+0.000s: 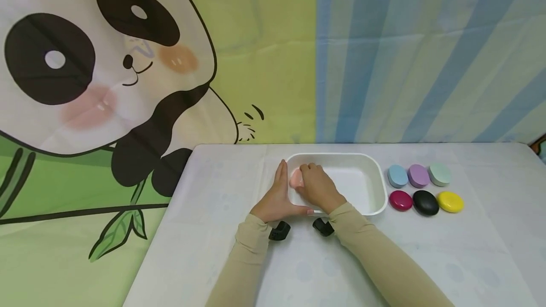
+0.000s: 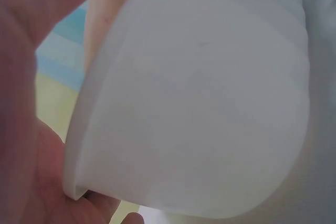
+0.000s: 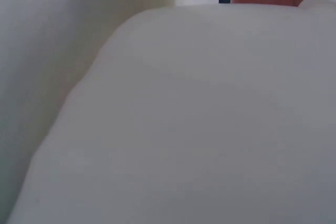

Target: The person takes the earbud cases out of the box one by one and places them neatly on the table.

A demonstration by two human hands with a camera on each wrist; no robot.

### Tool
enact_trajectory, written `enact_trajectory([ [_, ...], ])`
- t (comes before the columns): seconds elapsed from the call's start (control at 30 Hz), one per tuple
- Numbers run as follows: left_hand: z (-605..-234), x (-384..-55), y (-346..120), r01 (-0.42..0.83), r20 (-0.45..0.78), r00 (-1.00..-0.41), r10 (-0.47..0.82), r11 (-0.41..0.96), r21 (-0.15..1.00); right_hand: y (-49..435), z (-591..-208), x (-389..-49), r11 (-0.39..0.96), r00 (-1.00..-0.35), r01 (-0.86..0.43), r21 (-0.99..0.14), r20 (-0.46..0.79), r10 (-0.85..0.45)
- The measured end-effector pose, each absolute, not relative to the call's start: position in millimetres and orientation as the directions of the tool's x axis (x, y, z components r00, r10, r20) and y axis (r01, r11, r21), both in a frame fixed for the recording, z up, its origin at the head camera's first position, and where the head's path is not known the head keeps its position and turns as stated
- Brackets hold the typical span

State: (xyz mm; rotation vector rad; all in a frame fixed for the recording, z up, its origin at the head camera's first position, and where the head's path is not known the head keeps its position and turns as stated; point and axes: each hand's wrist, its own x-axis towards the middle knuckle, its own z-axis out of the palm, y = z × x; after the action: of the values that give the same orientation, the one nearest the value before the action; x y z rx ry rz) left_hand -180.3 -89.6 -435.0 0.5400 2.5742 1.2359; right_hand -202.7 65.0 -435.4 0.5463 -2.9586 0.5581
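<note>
A shallow white tray point(image 1: 358, 184) with rounded corners sits at the back middle of the table. My left hand point(image 1: 279, 198) holds its left end, fingers along the side and thumb at the front edge. In the left wrist view, the tray's outer wall point(image 2: 199, 98) stands between the thumb and the fingers. Inside the tray, at the left end, lies a smooth pink rounded piece point(image 1: 296, 178). My right hand point(image 1: 319, 187) reaches over the front rim and grips this piece with bent fingers, partly hiding it. The tray's white wall fills most of the right wrist view.
Right of the tray, light blue point(image 1: 397, 176), purple point(image 1: 418, 176) and mint point(image 1: 440, 174) rounded blocks form a back row. Red point(image 1: 401, 200), black point(image 1: 425, 203) and yellow point(image 1: 450, 202) glossy ovals lie in front. A printed panda curtain point(image 1: 264, 51) hangs behind the table.
</note>
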Motion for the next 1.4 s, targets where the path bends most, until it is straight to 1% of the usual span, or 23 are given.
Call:
enact_trajectory([
  [0.2, -435.3, -179.4, -90.0, 0.23, -0.048, -0.904, 0.425, 0.577, 0.784, 65.8, -432.6, -201.9, 0.855, -0.926, -0.377, -0.356, 0.15, -0.345],
  [0.33, -434.9, -179.2, -89.9, 0.231, -0.048, -0.906, 0.421, 0.585, 0.778, 66.4, -430.3, -201.9, 0.852, -0.913, -0.406, -0.331, 0.181, -0.365],
  [0.6, -436.1, -179.8, -89.7, 0.229, -0.053, -0.905, 0.421, 0.589, 0.775, 68.9, -426.4, -200.4, 0.849, -0.914, -0.4, -0.344, 0.218, -0.342],
  [0.8, -435.4, -179.9, -89.6, 0.231, -0.049, -0.907, 0.418, 0.592, 0.772, 73.1, -420.5, -195.6, 0.837, -0.902, -0.42, -0.351, 0.258, -0.345],
  [1.17, -434.5, -179.3, -89.8, 0.227, -0.056, -0.908, 0.415, 0.6, 0.768, 82.6, -412.2, -188.0, 0.834, -0.886, -0.448, -0.321, 0.285, -0.366],
  [1.4, -435.5, -179.7, -89.5, 0.231, -0.055, -0.908, 0.415, 0.605, 0.762, 91.5, -405.1, -181.5, 0.823, -0.893, -0.437, -0.364, 0.29, -0.345],
])
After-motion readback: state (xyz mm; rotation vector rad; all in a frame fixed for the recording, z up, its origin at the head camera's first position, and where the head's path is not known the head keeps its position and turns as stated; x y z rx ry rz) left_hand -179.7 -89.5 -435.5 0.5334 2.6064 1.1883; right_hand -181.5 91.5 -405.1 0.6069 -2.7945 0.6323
